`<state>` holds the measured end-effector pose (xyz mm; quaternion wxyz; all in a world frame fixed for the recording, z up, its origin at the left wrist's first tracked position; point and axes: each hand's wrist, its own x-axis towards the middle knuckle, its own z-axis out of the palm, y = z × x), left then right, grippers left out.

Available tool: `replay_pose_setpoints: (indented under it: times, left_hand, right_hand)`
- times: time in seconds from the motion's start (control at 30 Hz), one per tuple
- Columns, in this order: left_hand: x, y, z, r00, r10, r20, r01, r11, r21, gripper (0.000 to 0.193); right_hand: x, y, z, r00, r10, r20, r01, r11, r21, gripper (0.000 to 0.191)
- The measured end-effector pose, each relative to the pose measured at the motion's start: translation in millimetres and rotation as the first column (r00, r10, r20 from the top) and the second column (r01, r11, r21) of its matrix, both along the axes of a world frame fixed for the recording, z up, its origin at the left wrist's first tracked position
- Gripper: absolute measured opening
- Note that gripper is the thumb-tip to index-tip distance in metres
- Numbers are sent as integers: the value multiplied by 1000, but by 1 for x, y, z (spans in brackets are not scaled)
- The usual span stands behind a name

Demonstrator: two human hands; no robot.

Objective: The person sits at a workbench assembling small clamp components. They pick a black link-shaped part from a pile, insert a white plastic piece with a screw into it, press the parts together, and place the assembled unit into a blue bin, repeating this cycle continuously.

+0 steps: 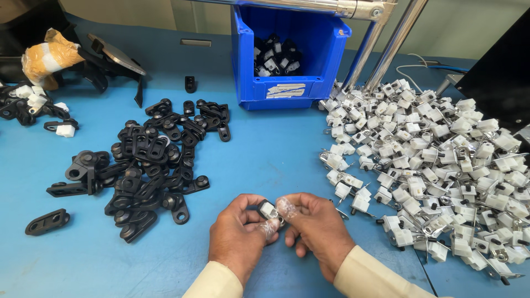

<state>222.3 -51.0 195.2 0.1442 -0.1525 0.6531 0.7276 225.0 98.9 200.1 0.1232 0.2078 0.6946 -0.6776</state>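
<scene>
Head view: left hand [238,236] and right hand [317,226], grips pinched on small black-and-white part [268,209], long axis slanting up-left.

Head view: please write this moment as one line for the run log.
left hand: holds small part | right hand: holds same part | left: black parts pile | right: white parts pile | behind: blue bin

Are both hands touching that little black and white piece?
Touching. The head view shows the left hand and right hand both pinching the small black and white part between their fingertips.
</scene>
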Motion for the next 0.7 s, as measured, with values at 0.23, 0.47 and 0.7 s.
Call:
replay_pose_setpoints:
  times: [0.23, 0.47, 0.7]
  left_hand:
    - [2, 7, 2, 998, 64, 12, -64, 997, -33, 24]
    - [-1, -1, 2, 996, 61, 59, -65, 995, 79, 22]
    - [0, 2, 10, 984, 130, 119, -135, 990, 32, 24]
  right_hand:
    - [-12, -18, -7, 998, -2, -55, 18, 955, 297, 27]
    - [-6, -6, 0, 999, 16, -37, -16, 1000, 9, 21]
    - [-9, -25, -10, 994, -100, -50, 109, 968, 227, 25]
